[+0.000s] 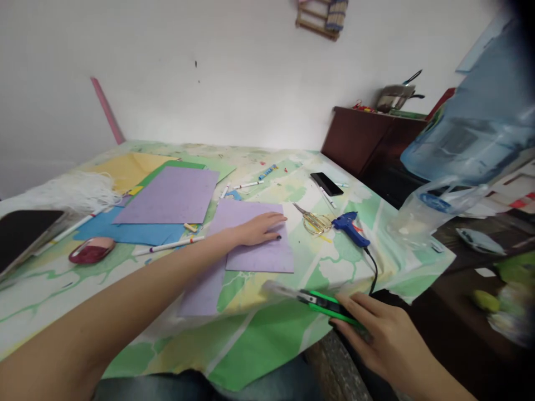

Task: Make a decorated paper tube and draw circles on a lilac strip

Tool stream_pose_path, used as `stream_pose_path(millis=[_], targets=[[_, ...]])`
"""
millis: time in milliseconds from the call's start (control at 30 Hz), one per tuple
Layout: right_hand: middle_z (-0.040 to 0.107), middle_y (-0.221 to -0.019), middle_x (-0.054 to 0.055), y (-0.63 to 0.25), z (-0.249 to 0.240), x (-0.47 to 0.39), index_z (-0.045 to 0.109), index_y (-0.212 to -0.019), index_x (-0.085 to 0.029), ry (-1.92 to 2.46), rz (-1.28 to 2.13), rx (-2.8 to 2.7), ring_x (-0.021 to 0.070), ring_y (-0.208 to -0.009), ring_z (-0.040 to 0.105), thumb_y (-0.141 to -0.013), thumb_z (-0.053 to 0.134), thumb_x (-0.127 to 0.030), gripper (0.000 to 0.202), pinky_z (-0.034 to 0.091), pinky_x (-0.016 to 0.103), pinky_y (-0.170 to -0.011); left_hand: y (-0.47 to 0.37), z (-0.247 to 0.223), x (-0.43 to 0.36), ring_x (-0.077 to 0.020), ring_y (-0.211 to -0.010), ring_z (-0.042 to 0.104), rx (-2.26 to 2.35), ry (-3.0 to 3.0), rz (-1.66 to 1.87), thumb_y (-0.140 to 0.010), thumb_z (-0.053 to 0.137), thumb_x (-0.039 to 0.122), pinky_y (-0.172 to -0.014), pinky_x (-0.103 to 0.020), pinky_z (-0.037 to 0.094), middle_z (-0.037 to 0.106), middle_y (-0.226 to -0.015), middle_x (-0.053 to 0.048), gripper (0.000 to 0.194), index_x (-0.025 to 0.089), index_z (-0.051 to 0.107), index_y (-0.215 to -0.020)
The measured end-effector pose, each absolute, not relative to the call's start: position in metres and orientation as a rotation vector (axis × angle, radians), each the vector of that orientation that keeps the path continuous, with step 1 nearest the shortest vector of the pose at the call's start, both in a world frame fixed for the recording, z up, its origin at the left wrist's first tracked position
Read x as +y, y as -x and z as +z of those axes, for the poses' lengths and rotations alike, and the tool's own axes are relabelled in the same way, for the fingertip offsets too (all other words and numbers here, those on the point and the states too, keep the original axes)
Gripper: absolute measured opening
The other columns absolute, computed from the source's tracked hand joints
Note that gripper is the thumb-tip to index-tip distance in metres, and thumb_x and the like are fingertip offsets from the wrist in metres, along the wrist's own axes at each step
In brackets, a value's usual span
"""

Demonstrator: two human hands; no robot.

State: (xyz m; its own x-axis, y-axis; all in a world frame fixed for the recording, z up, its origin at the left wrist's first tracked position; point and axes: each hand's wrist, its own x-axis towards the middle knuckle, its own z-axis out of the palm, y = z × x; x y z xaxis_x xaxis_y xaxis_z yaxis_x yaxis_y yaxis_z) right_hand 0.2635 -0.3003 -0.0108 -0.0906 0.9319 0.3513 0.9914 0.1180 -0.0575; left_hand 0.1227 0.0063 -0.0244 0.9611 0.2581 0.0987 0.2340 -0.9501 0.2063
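Observation:
My left hand [261, 228] lies flat, fingers stretched out, on a purple foam sheet [259, 260] near the front of the table. Under that sheet, another purple piece [200, 298] sticks out toward the table's front edge. My right hand [376, 328] grips a green and black utility knife [324, 304] at the lower right, in front of the table edge. The knife's blade end points left toward the sheet and is blurred; it looks apart from the sheet. Right of the sheet lie gold scissors [315, 221] and a blue glue gun [351, 228] with a black cord.
Stacked purple [171, 195], blue [100, 228] and yellow sheets [129, 167] lie at the left, with white string [79, 192] and a red oval item [92, 250]. Several markers [248, 185] and a black phone [326, 184] lie farther back. A large water bottle [463, 139] stands at right.

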Motion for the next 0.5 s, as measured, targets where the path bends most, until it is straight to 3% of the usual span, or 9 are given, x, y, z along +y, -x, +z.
stream_pose_path(millis=[67,133,200,300,400,500], targets=[[0.065,-0.088,0.008,-0.285,-0.007,-0.306,0.061,-0.112,-0.017,1.921,-0.296,-1.982,0.0175,-0.070,0.065,-0.091,0.049,-0.031,0.028,0.050,0.026,-0.058,-0.109,-0.021,0.017,-0.0169,-0.128,0.037,0.626,-2.881,0.273,-0.090,0.042,0.036,-0.107,-0.028,0.027,0.042,-0.140,-0.005,0.044,0.023,0.041,-0.132],[0.066,-0.091,0.010,-0.307,-0.003,-0.303,0.062,-0.110,-0.016,2.000,-0.379,-1.837,0.0197,-0.075,0.066,-0.090,0.049,-0.032,0.029,0.052,0.027,-0.062,-0.094,-0.017,0.026,-0.0268,-0.124,0.041,0.990,-2.799,0.351,-0.087,0.044,0.037,-0.105,-0.040,0.030,0.047,-0.132,-0.015,0.046,0.015,0.045,-0.127],[0.066,-0.091,0.011,-0.326,0.000,-0.288,0.061,-0.113,-0.013,2.103,-0.438,-1.756,0.0225,-0.077,0.066,-0.089,0.049,-0.032,0.033,0.052,0.031,-0.064,-0.080,-0.014,0.034,-0.0413,-0.120,0.040,1.342,-2.671,0.376,-0.078,0.053,0.049,-0.096,-0.055,0.034,0.048,-0.123,-0.025,0.059,0.010,0.046,-0.122],[0.068,-0.088,0.011,-0.345,0.005,-0.249,0.062,-0.108,-0.012,2.191,-0.480,-1.760,0.0244,-0.076,0.067,-0.085,0.051,-0.024,0.029,0.051,0.032,-0.063,-0.065,-0.011,0.039,-0.0517,-0.114,0.039,1.651,-2.478,0.358,-0.065,0.058,0.064,-0.081,-0.063,0.039,0.045,-0.120,-0.031,0.077,0.009,0.046,-0.118],[0.068,-0.083,0.011,-0.352,0.007,-0.206,0.065,-0.099,-0.012,2.204,-0.519,-1.763,0.0237,-0.073,0.066,-0.083,0.050,-0.016,0.022,0.048,0.031,-0.062,-0.058,-0.009,0.042,-0.0516,-0.110,0.043,1.717,-2.362,0.341,-0.058,0.065,0.063,-0.076,-0.059,0.043,0.047,-0.117,-0.032,0.084,0.010,0.043,-0.119],[0.067,-0.079,0.009,-0.353,0.006,-0.176,0.065,-0.096,-0.014,2.155,-0.542,-1.797,0.0213,-0.071,0.064,-0.084,0.046,-0.013,0.022,0.046,0.028,-0.063,-0.052,-0.007,0.046,-0.0404,-0.100,0.056,1.639,-2.301,0.363,-0.058,0.071,0.048,-0.073,-0.045,0.047,0.057,-0.106,-0.024,0.083,0.011,0.037,-0.124]])
